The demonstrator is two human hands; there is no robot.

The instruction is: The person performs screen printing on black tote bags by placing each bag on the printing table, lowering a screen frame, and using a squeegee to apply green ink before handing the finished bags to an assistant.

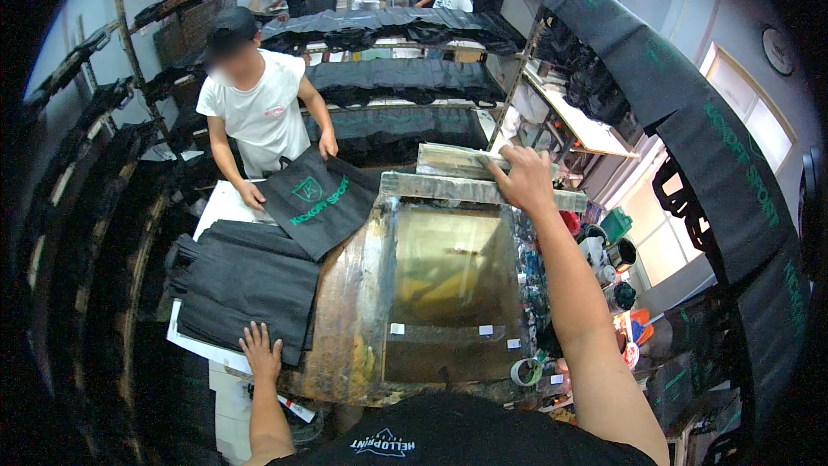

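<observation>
A crowded workshop with pale walls surrounds the scene, its metal racks hung with black fabric bags (405, 78), and a round wall clock (777, 50) shows at the upper right. In the middle stands a brown, paint-stained wooden table (349, 315). On it lies a flat rectangular screen with yellowish, see-through mesh (453, 250), small white squares stuck along its near part. A worn wooden bar (461, 160) lies at the screen's far edge.

The right hand (524, 177) reaches across to that far edge. Its grip is bent over the wooden bar, touching it; the fingers are partly hidden at this angle, so I cannot tell how tightly they close. The left hand (261, 349) lies palm down with its grip opened out, fingers spread, touching the near edge of a stack of flat black fabric bags (246, 280). The stack rests to the left of the screen, partly over a white board (178, 318).

Across the table, a co-worker in a white T-shirt (259, 108) holds a black bag with green print (315, 211) in both hands, its lower part over the stack. Paint containers (619, 255) crowd the right side, and a pale ring-shaped roll of tape (515, 372) sits near the screen's lower right corner.
</observation>
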